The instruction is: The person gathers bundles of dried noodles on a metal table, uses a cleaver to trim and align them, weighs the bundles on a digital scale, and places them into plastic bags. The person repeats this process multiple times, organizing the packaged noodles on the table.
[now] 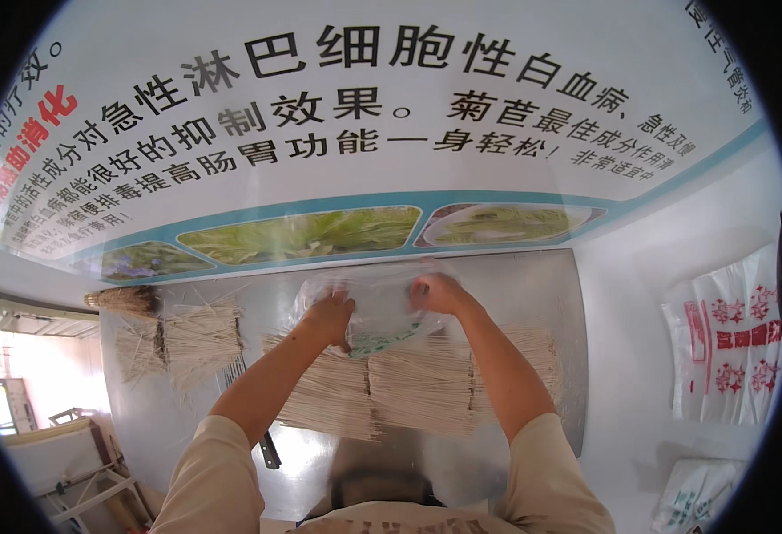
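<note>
A clear plastic bag (385, 304) with green print is spread between my two hands over the metal table. Its left side is gripped by my left hand (331, 319), and my right hand (435, 294) holds the right side with curled fingers. Below the bag lie piles of thin, pale dried noodles: a left pile (327, 394), a middle pile (421, 387) and a right pile (528, 354) partly behind my right forearm. The bag covers part of their far ends. Beside my left forearm shows the dark riveted handle (269, 452) of what looks like a knife; the forearm hides part of it.
Two more noodle piles, one wider (203, 334) and one narrower (141, 347), lie on the left of the metal table (184, 434). A straw brush (124, 300) rests at its back left. Printed plastic bags (724, 340) hang at the right. A printed wall panel (391, 167) rises behind.
</note>
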Demonstrator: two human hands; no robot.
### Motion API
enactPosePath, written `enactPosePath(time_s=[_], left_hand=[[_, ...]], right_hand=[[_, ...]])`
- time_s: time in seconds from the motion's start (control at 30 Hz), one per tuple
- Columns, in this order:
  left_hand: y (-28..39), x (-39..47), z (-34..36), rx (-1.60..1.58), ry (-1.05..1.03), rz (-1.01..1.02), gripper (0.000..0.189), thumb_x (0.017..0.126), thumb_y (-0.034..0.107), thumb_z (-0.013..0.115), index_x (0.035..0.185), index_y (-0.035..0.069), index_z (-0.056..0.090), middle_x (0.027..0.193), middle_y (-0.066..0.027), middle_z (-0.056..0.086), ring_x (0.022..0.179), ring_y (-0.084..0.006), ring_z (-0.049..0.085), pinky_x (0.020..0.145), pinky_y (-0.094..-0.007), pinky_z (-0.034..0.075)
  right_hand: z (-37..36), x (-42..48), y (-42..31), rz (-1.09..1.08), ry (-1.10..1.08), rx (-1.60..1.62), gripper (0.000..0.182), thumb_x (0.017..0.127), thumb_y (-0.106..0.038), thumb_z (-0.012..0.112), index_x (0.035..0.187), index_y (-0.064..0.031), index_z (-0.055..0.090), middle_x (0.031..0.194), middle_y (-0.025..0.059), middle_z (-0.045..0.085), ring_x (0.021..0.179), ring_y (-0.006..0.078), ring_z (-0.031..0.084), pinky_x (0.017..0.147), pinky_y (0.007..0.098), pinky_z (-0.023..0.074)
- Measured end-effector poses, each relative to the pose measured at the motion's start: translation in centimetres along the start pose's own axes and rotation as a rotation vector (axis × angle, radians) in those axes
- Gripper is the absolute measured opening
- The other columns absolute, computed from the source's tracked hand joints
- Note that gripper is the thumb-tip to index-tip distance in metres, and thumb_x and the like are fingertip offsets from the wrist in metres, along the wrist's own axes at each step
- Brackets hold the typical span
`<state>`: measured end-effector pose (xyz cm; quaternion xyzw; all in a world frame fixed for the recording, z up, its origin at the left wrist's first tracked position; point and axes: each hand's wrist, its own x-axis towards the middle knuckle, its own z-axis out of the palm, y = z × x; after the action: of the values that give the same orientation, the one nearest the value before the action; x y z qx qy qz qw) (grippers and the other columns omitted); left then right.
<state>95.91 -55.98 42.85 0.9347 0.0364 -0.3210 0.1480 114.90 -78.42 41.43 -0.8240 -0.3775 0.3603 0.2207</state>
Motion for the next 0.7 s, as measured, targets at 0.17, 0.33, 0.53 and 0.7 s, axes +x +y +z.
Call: enactPosePath(time_s=[0.17,0.33,0.53,0.7], left_hand=[[-0.2,-0.6,0.3,0.087,0.157,0.057,0.08,0.07,0.05,0.084,0.133,0.009,0.056,0.154,-0.0176,0.036,0.138,-0.0386,0.042,0.108,-0.0494,0.042],[-0.8,0.3,-1.5,0.028,0.231,-0.097,0.032,0.089,0.022,0.065,0.115,0.004,0.066,0.141,-0.0167,0.051,0.127,-0.0326,0.053,0.103,-0.0441,0.048],[2.6,-8.1,0.8,-0.318,0.824,0.237,0.024,0.09,0.005,0.056,0.113,0.005,0.06,0.121,-0.0163,0.063,0.108,-0.0377,0.061,0.09,-0.0459,0.051],[4.7,-25.6,11.5,-0.616,0.715,-0.135,0.029,0.091,0.013,0.059,0.119,0.008,0.057,0.116,-0.0171,0.063,0.094,-0.0399,0.065,0.08,-0.0477,0.053]], right_hand=[[0.7,2.1,-1.5,0.198,0.255,0.376,0.036,0.088,-0.04,0.068,0.088,-0.0043,0.069,0.09,0.0143,0.071,0.087,0.0325,0.067,0.075,0.0446,0.0503],[2.9,1.3,-2.8,-0.064,0.758,-0.27,0.039,0.09,-0.038,0.064,0.106,-0.0018,0.067,0.108,0.0175,0.068,0.103,0.036,0.063,0.088,0.0465,0.0493],[4.3,-4.7,-8.4,-0.332,0.729,0.112,0.024,0.092,-0.021,0.066,0.106,-0.0018,0.065,0.1,0.0162,0.067,0.094,0.034,0.064,0.083,0.0422,0.0511],[18.0,-15.8,-16.7,-0.129,0.397,0.509,0.021,0.095,-0.024,0.063,0.088,-0.0042,0.065,0.074,0.012,0.065,0.063,0.0269,0.06,0.062,0.0361,0.0476]])
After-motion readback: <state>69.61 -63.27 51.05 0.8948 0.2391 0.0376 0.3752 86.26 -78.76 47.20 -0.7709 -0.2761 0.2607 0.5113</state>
